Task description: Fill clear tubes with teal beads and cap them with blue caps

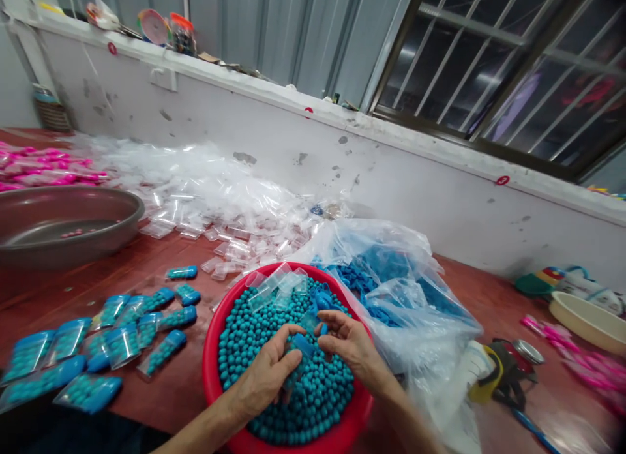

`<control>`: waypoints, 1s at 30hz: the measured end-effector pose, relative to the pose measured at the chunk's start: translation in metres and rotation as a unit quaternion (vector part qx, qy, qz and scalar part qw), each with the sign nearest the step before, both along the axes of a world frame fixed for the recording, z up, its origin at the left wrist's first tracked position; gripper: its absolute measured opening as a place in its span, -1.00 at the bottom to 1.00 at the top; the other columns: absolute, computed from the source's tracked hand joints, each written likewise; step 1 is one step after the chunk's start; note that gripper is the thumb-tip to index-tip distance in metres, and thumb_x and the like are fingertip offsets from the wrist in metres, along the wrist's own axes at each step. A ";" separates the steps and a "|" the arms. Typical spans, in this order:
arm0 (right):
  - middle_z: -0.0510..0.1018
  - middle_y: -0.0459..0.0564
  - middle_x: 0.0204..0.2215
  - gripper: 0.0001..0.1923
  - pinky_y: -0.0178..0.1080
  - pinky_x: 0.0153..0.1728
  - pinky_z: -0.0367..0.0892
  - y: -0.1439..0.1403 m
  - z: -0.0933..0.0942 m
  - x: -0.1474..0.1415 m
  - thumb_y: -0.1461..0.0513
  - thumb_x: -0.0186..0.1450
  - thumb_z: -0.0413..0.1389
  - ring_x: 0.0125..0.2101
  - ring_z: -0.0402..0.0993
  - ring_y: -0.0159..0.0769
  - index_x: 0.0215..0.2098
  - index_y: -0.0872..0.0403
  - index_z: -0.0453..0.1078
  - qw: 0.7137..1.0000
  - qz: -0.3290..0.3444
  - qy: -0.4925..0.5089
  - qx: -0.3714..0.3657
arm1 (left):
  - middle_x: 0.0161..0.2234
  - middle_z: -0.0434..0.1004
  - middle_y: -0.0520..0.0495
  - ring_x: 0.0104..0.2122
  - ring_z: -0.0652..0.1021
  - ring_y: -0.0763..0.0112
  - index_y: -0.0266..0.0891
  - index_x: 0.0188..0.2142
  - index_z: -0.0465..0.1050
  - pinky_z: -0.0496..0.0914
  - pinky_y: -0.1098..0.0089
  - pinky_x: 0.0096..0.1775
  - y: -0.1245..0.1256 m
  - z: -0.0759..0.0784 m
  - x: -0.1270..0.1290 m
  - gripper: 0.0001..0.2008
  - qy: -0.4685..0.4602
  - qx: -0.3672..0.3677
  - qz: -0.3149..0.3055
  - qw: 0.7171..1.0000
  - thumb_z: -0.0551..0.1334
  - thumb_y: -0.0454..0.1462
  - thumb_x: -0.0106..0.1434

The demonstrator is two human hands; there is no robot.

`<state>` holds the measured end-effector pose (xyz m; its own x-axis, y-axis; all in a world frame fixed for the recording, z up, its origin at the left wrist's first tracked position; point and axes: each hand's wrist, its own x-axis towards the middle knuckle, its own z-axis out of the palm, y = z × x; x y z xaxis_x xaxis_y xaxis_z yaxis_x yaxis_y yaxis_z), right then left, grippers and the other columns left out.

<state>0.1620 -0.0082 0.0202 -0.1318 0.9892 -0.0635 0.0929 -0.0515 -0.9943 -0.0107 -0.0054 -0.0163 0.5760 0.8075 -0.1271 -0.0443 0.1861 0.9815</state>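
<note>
A red basin [211, 366] full of small teal beads [244, 330] stands in front of me on the red-brown table. Both hands are inside it. My left hand [267, 372] pinches a small clear bag [298, 353] partly filled with beads, its fingers curled round the bag's lower part. My right hand [345, 343] holds the same bag at its top edge, over a blue piece. Several empty clear bags [274, 287] lie on the beads at the basin's far side.
Filled bead bags [112, 336] lie in rows at the left. A grey metal basin [63, 222] stands far left, a heap of empty clear bags [195, 193] behind it. A large plastic bag with blue parts [391, 278] lies right; a cream dish [587, 320] far right.
</note>
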 end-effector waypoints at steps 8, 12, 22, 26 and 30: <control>0.23 0.10 0.08 -0.18 -0.06 -0.03 0.17 -0.026 -0.010 -0.026 0.10 0.04 0.20 0.04 0.18 -0.05 0.19 0.04 -0.02 0.956 0.079 -0.260 0.106 | -0.41 0.40 0.03 -0.54 0.38 0.49 -0.19 0.07 0.11 0.31 0.48 -0.45 -0.003 0.005 0.000 -0.51 -0.030 0.040 0.074 0.996 0.11 -0.15 0.15; 0.09 0.29 0.14 0.07 0.02 0.01 0.13 -0.031 -0.018 -0.037 0.07 -0.09 0.27 0.11 0.04 0.07 0.22 0.19 -0.19 0.923 0.054 -0.359 0.126 | -0.21 0.39 -0.05 -0.23 0.39 0.34 -0.23 0.02 0.18 0.25 0.41 -0.13 0.000 0.007 0.000 -0.53 -0.043 0.050 0.078 0.995 0.13 -0.18 0.11; 0.39 0.27 -0.17 -0.27 -0.08 -0.32 0.39 -0.031 -0.037 -0.065 0.17 -0.08 0.17 -0.25 0.44 0.04 0.03 0.20 0.09 0.880 -0.066 -0.419 0.214 | -0.54 0.30 0.11 -0.52 0.30 0.49 -0.23 -0.20 0.29 0.21 0.51 -0.45 0.000 0.003 0.000 -0.77 0.030 0.057 0.105 0.992 0.10 -0.27 0.12; 0.38 0.24 -0.20 -0.34 -0.09 -0.37 0.38 -0.029 -0.037 -0.066 0.18 -0.04 0.14 -0.30 0.44 -0.01 0.01 0.20 0.12 0.880 -0.055 -0.431 0.190 | -0.53 0.31 0.10 -0.50 0.32 0.46 -0.22 -0.23 0.31 0.23 0.49 -0.42 0.001 0.004 0.001 -0.80 0.048 0.088 0.120 0.988 0.07 -0.30 0.12; 0.31 0.27 -0.09 -0.22 -0.08 -0.23 0.33 -0.030 -0.031 -0.062 0.22 -0.04 0.18 -0.18 0.37 -0.02 0.11 0.23 0.03 0.910 -0.013 -0.383 0.156 | -0.43 0.38 0.06 -0.41 0.38 0.42 -0.23 -0.24 0.31 0.27 0.45 -0.30 0.002 0.005 0.004 -0.80 0.044 0.094 0.124 0.987 0.08 -0.29 0.11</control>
